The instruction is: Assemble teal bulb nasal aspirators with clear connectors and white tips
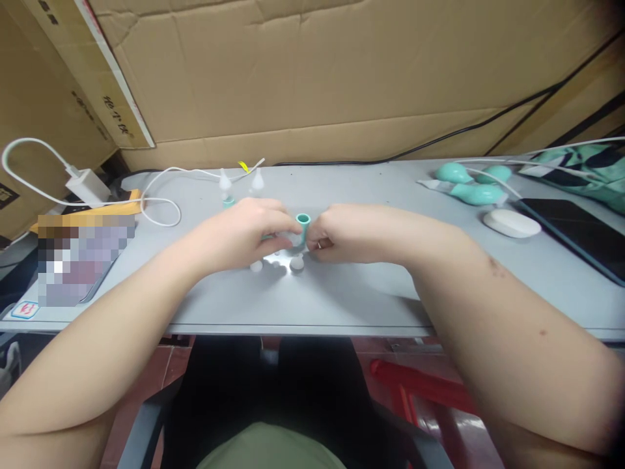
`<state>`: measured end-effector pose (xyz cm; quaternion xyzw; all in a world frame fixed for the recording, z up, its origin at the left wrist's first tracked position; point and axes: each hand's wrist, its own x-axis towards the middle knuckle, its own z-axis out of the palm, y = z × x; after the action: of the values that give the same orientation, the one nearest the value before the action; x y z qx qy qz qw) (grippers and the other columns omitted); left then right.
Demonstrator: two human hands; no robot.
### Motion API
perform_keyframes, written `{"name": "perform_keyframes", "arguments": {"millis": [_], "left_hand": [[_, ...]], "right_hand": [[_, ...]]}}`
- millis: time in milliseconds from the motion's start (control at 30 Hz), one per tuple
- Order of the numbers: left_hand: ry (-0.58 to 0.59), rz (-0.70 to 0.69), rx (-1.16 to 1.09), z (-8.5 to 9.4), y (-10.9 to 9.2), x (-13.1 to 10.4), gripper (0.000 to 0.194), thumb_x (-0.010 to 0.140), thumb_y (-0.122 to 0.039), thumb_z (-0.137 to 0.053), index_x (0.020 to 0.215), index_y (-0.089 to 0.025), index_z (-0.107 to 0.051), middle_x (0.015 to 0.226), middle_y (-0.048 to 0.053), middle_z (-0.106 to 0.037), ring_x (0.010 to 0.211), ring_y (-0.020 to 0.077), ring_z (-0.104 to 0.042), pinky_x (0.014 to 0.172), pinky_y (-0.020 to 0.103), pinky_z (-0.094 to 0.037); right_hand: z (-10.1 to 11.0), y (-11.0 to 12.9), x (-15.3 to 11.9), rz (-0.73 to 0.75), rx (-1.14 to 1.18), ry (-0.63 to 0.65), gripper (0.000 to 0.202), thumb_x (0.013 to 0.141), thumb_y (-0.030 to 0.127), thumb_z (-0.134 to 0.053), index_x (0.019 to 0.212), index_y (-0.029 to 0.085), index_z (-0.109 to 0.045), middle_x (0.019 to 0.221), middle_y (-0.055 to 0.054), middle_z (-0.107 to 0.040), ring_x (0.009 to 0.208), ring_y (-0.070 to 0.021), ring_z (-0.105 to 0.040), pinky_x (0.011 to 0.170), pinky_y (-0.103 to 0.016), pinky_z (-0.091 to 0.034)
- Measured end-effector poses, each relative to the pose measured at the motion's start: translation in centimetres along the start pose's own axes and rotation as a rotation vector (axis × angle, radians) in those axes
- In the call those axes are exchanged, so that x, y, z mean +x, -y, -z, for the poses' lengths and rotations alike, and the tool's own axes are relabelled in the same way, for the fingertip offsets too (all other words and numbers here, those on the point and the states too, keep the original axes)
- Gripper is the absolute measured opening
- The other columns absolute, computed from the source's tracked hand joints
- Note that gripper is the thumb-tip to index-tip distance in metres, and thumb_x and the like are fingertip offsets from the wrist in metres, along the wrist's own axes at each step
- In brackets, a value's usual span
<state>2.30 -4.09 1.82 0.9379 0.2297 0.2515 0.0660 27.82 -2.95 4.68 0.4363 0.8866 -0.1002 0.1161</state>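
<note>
A small teal tube (303,228) with an open round top stands upright at the middle of the grey table, between my two hands. From the left, my left hand (261,228) reaches to it with thumb and fingers apart, fingertips beside the tube. My right hand (332,233) is curled at the tube's right side; what its fingers hold, if anything, is hidden. Small white pieces lie just below the hands, one a round cap (296,264), another a white piece (256,266). Behind my left hand stand two white pointed nozzles, one (225,180) above a teal part (228,202), the other (258,179) partly hidden.
At the left are a phone (88,260), a white charger (88,187) and a looped cable. Teal rounded objects (476,194), a white oval case (512,223) and a dark tablet (576,234) lie at the right. Cardboard (342,78) rises behind the table (312,306).
</note>
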Motion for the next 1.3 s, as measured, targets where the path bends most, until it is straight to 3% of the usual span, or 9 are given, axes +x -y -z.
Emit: {"name": "perform_keyframes", "arguments": {"millis": [167, 267, 400, 600, 800, 1000, 1133, 1200, 1300], "left_hand": [[0.085, 0.018, 0.100, -0.2, -0.2, 0.2, 0.031, 0.118, -0.021, -0.056, 0.129, -0.018, -0.085, 0.115, 0.012, -0.083, 0.102, 0.0220, -0.079, 0.088, 0.033, -0.061], [0.055, 0.114, 0.107, -0.2, -0.7, 0.1, 0.035, 0.114, -0.019, -0.062, 0.147, -0.019, -0.074, 0.121, 0.011, -0.086, 0.111, 0.0230, -0.082, 0.094, 0.034, -0.062], [-0.045, 0.226, -0.042, -0.5, -1.0, -0.1, 0.056, 0.105, -0.015, -0.074, 0.158, -0.024, -0.059, 0.114, 0.003, -0.088, 0.098, 0.0175, -0.085, 0.083, 0.026, -0.062], [-0.158, 0.192, -0.091, -1.2, -0.1, -0.4, 0.092, 0.095, -0.021, -0.087, 0.177, -0.029, -0.046, 0.101, 0.001, -0.087, 0.087, 0.0205, -0.085, 0.077, 0.029, -0.065], [-0.192, 0.199, -0.176, -1.6, 0.4, -0.5, 0.101, 0.092, -0.025, -0.086, 0.183, -0.031, -0.041, 0.092, -0.002, -0.085, 0.076, 0.0202, -0.081, 0.066, 0.031, -0.060], [-0.111, 0.210, -0.063, -0.6, -0.5, -0.4, 0.085, 0.098, -0.027, -0.075, 0.179, -0.021, -0.047, 0.107, 0.002, -0.089, 0.089, 0.0197, -0.082, 0.076, 0.032, -0.059], [-0.139, 0.130, 0.054, 0.1, -1.2, -0.2, 0.038, 0.101, -0.027, -0.074, 0.138, -0.018, -0.079, 0.109, 0.004, -0.088, 0.094, 0.0201, -0.079, 0.083, 0.034, -0.056], [-0.113, 0.076, 0.058, 0.3, -1.4, -0.1, 0.015, 0.103, -0.027, -0.074, 0.112, -0.019, -0.083, 0.100, 0.003, -0.085, 0.087, 0.0185, -0.074, 0.077, 0.033, -0.052], [0.003, 0.040, 0.033, 0.5, -1.7, 0.1, 0.014, 0.105, -0.024, -0.072, 0.107, -0.021, -0.086, 0.095, 0.003, -0.082, 0.080, 0.0167, -0.071, 0.071, 0.032, -0.048]], "right_hand": [[1.4, -0.6, -1.5, -0.006, 0.191, -0.088, 0.026, 0.091, 0.017, -0.071, 0.066, 0.023, -0.067, 0.061, 0.004, -0.054, 0.056, -0.0128, -0.041, 0.058, -0.035, -0.028], [1.5, -1.1, -2.0, 0.143, 0.416, -0.277, 0.021, 0.092, 0.024, -0.078, 0.074, 0.024, -0.069, 0.065, 0.004, -0.062, 0.058, -0.0131, -0.050, 0.059, -0.034, -0.037], [0.4, -1.0, -1.3, 0.333, 0.669, -0.483, 0.016, 0.094, 0.038, -0.087, 0.097, 0.025, -0.079, 0.088, -0.001, -0.077, 0.070, -0.0162, -0.064, 0.065, -0.034, -0.050], [-0.6, -1.1, 0.0, 0.509, 0.600, -0.483, 0.022, 0.100, 0.038, -0.083, 0.115, 0.024, -0.092, 0.105, -0.005, -0.086, 0.081, -0.0171, -0.073, 0.074, -0.033, -0.057], [-0.6, -1.1, -0.1, 0.600, 0.521, -0.470, 0.016, 0.104, 0.035, -0.079, 0.104, 0.024, -0.091, 0.101, -0.005, -0.085, 0.081, -0.0155, -0.072, 0.075, -0.031, -0.054], [-0.5, -1.0, -0.1, 0.462, 0.485, -0.362, 0.017, 0.100, 0.033, -0.076, 0.091, 0.022, -0.085, 0.091, -0.003, -0.084, 0.074, -0.0160, -0.070, 0.071, -0.032, -0.050], [-0.1, -1.2, -0.4, 0.334, 0.401, -0.245, 0.016, 0.095, 0.027, -0.074, 0.093, 0.025, -0.090, 0.085, -0.001, -0.083, 0.071, -0.0167, -0.067, 0.069, -0.033, -0.045], [0.1, -1.2, -0.4, 0.289, 0.372, -0.216, 0.017, 0.093, 0.025, -0.074, 0.092, 0.027, -0.091, 0.082, 0.000, -0.080, 0.068, -0.0159, -0.064, 0.066, -0.033, -0.042], [0.0, -1.2, -0.3, 0.247, 0.340, -0.207, 0.018, 0.092, 0.024, -0.073, 0.089, 0.028, -0.090, 0.070, 0.003, -0.072, 0.060, -0.0140, -0.056, 0.062, -0.033, -0.035]]}}
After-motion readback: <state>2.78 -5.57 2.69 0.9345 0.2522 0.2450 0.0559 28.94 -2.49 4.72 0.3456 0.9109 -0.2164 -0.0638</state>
